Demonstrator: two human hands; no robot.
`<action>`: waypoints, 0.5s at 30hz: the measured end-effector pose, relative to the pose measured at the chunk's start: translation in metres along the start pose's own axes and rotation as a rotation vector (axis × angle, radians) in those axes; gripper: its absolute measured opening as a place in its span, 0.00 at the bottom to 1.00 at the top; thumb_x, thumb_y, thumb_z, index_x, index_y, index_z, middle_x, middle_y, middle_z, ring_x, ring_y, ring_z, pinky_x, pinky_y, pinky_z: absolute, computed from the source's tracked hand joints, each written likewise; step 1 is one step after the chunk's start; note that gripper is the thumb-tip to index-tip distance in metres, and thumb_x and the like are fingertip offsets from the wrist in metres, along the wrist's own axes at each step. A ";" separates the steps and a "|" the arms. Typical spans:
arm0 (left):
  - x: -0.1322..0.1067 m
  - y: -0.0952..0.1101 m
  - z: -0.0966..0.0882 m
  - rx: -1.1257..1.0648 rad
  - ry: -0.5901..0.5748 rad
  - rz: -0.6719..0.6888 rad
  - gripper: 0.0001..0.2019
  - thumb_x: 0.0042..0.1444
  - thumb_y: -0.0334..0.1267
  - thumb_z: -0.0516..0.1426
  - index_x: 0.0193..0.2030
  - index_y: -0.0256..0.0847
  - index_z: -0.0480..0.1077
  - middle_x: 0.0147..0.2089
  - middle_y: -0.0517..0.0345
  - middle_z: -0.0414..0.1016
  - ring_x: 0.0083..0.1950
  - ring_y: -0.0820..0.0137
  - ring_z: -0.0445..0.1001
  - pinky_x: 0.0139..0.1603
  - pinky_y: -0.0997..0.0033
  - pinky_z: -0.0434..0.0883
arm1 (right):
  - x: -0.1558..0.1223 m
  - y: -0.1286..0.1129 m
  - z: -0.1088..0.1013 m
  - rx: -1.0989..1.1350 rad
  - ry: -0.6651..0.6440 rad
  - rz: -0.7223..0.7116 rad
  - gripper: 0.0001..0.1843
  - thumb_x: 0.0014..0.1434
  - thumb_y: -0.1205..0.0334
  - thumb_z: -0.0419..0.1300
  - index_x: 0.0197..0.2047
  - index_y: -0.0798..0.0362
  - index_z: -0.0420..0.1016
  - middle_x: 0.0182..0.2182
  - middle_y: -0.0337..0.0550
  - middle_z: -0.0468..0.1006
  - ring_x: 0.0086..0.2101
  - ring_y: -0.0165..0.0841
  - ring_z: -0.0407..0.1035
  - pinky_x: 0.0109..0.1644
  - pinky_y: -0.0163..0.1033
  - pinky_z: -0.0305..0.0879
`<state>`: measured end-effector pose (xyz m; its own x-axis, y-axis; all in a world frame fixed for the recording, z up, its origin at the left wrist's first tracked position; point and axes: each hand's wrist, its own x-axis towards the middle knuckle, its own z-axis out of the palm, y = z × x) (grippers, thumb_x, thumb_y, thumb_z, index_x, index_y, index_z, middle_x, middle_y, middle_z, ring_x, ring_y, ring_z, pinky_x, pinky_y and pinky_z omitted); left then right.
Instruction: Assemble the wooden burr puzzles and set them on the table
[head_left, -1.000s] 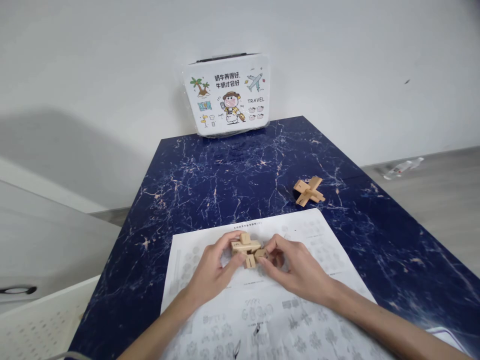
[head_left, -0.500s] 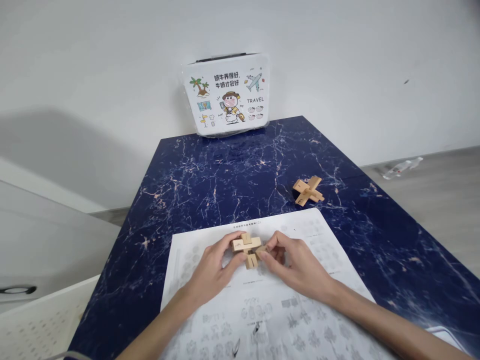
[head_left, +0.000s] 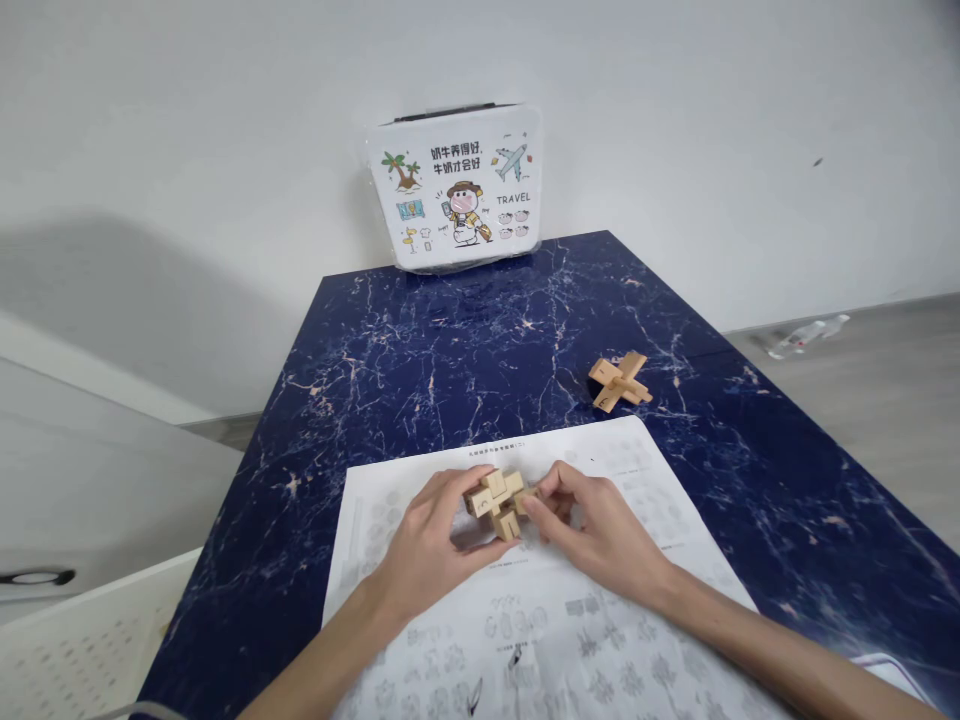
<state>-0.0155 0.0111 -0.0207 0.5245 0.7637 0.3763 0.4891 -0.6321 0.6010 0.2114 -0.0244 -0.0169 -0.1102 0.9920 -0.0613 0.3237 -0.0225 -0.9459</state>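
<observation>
Between my two hands is a wooden burr puzzle (head_left: 496,491) of interlocked pale blocks, some marked with dark figures, above the printed sheet (head_left: 442,640). My left hand (head_left: 427,535) is closed around its left side, fingers behind and thumb at the front lower block. My right hand (head_left: 589,520) pinches the block on the right side between thumb and fingers. Part of that block and the puzzle's far side are hidden by my fingers. Another wooden burr puzzle (head_left: 621,382), shaped like a cross, lies on the table beyond the sheet to the right.
The dark blue marbled table (head_left: 480,350) reaches back to the wall. A white case with cartoon prints (head_left: 457,190) stands upright at its far end. A white perforated basket (head_left: 67,660) is at the lower left. Clear bottles (head_left: 808,335) lie on the floor at right.
The held puzzle has turned and tilted slightly in my hands. My left thumb has slid right along the front lower block. The other puzzle has not moved.
</observation>
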 end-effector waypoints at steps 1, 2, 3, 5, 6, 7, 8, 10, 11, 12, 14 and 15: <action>0.001 0.000 0.000 0.017 0.017 0.035 0.34 0.55 0.40 0.72 0.65 0.47 0.64 0.54 0.51 0.81 0.52 0.59 0.81 0.52 0.56 0.81 | -0.001 0.000 0.000 -0.009 0.002 -0.005 0.15 0.68 0.48 0.58 0.34 0.49 0.66 0.25 0.40 0.78 0.24 0.32 0.69 0.25 0.36 0.60; 0.002 0.000 0.000 0.035 0.033 0.069 0.33 0.55 0.40 0.71 0.65 0.46 0.65 0.53 0.50 0.81 0.51 0.59 0.82 0.52 0.56 0.81 | -0.001 -0.001 0.000 -0.018 0.007 -0.013 0.15 0.68 0.49 0.58 0.34 0.49 0.66 0.25 0.40 0.79 0.24 0.32 0.70 0.25 0.36 0.61; 0.003 0.000 -0.001 0.053 0.048 0.102 0.32 0.56 0.41 0.71 0.64 0.45 0.65 0.52 0.50 0.82 0.50 0.59 0.82 0.51 0.56 0.82 | -0.002 -0.001 0.001 -0.028 0.015 -0.026 0.14 0.68 0.49 0.58 0.34 0.49 0.67 0.26 0.40 0.79 0.24 0.32 0.70 0.25 0.36 0.62; 0.005 0.000 -0.001 0.084 0.066 0.155 0.31 0.56 0.41 0.71 0.64 0.44 0.65 0.50 0.49 0.83 0.48 0.59 0.83 0.49 0.56 0.82 | -0.003 -0.002 0.001 -0.058 0.039 -0.058 0.13 0.69 0.51 0.58 0.35 0.49 0.67 0.26 0.40 0.80 0.24 0.32 0.71 0.26 0.35 0.64; 0.007 0.001 -0.002 0.095 0.072 0.178 0.31 0.56 0.41 0.71 0.63 0.43 0.66 0.50 0.49 0.83 0.48 0.59 0.83 0.49 0.55 0.82 | -0.004 -0.002 0.002 -0.077 0.054 -0.077 0.12 0.69 0.52 0.58 0.35 0.49 0.67 0.27 0.39 0.80 0.24 0.32 0.71 0.26 0.35 0.65; 0.008 0.002 -0.002 0.103 0.077 0.198 0.30 0.57 0.41 0.71 0.63 0.43 0.66 0.50 0.49 0.83 0.48 0.59 0.83 0.48 0.55 0.83 | -0.005 -0.002 0.002 -0.095 0.069 -0.096 0.12 0.69 0.53 0.59 0.35 0.49 0.68 0.27 0.39 0.80 0.24 0.32 0.72 0.27 0.35 0.65; 0.009 0.003 -0.002 0.108 0.080 0.215 0.29 0.57 0.41 0.70 0.62 0.43 0.66 0.50 0.49 0.83 0.47 0.59 0.84 0.48 0.55 0.83 | -0.005 -0.002 0.003 -0.111 0.080 -0.114 0.11 0.69 0.53 0.59 0.35 0.49 0.68 0.26 0.39 0.80 0.24 0.31 0.72 0.27 0.35 0.65; 0.010 0.006 -0.003 0.113 0.084 0.234 0.28 0.56 0.40 0.70 0.61 0.43 0.66 0.49 0.49 0.84 0.47 0.58 0.84 0.47 0.55 0.83 | -0.006 -0.001 0.004 -0.141 0.100 -0.145 0.11 0.68 0.54 0.59 0.35 0.49 0.68 0.26 0.38 0.79 0.24 0.31 0.71 0.27 0.34 0.65; 0.010 0.007 -0.003 0.115 0.086 0.238 0.28 0.56 0.39 0.70 0.61 0.43 0.67 0.49 0.49 0.84 0.46 0.58 0.84 0.47 0.55 0.83 | -0.006 -0.001 0.004 -0.154 0.110 -0.160 0.11 0.68 0.54 0.59 0.35 0.49 0.68 0.25 0.38 0.79 0.24 0.31 0.71 0.27 0.34 0.65; 0.011 0.007 -0.002 0.117 0.089 0.237 0.28 0.56 0.39 0.70 0.61 0.43 0.67 0.48 0.50 0.84 0.46 0.58 0.84 0.47 0.55 0.83 | -0.006 0.000 0.004 -0.165 0.119 -0.174 0.11 0.68 0.54 0.59 0.35 0.49 0.69 0.25 0.38 0.78 0.24 0.31 0.71 0.26 0.34 0.64; 0.010 0.008 -0.002 0.118 0.096 0.231 0.28 0.55 0.38 0.70 0.61 0.43 0.67 0.48 0.49 0.84 0.46 0.58 0.84 0.47 0.55 0.83 | -0.006 0.001 0.005 -0.191 0.140 -0.207 0.11 0.69 0.54 0.58 0.35 0.49 0.69 0.25 0.37 0.78 0.24 0.31 0.71 0.27 0.35 0.64; 0.010 0.007 -0.001 0.119 0.096 0.229 0.29 0.55 0.38 0.71 0.61 0.43 0.67 0.48 0.49 0.84 0.46 0.58 0.84 0.47 0.55 0.83 | -0.006 0.002 0.005 -0.204 0.151 -0.229 0.11 0.69 0.55 0.58 0.35 0.50 0.69 0.24 0.37 0.78 0.24 0.30 0.70 0.27 0.35 0.64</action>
<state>-0.0079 0.0143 -0.0116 0.5649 0.6048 0.5614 0.4469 -0.7961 0.4080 0.2081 -0.0314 -0.0200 -0.0665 0.9760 0.2073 0.4892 0.2129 -0.8458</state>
